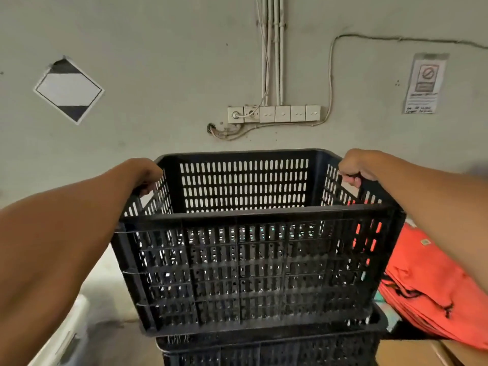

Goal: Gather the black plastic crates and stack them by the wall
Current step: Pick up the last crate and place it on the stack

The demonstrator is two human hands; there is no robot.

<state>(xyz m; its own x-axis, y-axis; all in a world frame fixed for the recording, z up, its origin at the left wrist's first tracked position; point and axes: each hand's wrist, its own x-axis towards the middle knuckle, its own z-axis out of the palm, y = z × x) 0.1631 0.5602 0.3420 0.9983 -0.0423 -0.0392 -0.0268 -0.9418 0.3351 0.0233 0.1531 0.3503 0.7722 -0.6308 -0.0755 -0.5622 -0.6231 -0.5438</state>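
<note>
— Crate (pixel 253 260) up top, black, slotted all round, sitting on a second crate (pixel 269 350) at six o'clock, close to the wall (pixel 158 35). Is it seated yet?

— Hard to say. Its base looks turned a little against the rim below, so I'd guess it's resting on top, not locked in.

— And the hands?

— Left hand (pixel 144 174) at ten o'clock, fingers clenched over the side rim. Right hand (pixel 355 167) at two o'clock, fingers (pixel 352 179) curled round the opposite rim. Both grasping the top crate.

— What could go wrong?

— If the grip lets go while it sits skewed, a corner could slip off the lower rim and the crate tip, likely toward the orange bag (pixel 433 281) at four o'clock. I'd think squaring it first is the safer move.

— Anything crowding it?

— The orange bag presses in just beside the right wall, above some cardboard (pixel 412 352). Something white (pixel 68 336) lies low at eight o'clock. At twelve o'clock there's a socket strip (pixel 274 114) with loose cables (pixel 227 132) dangling under it, a diamond sign (pixel 69 89) at ten, a paper notice (pixel 423 83) at two. A taller stack might reach those cables.
</note>
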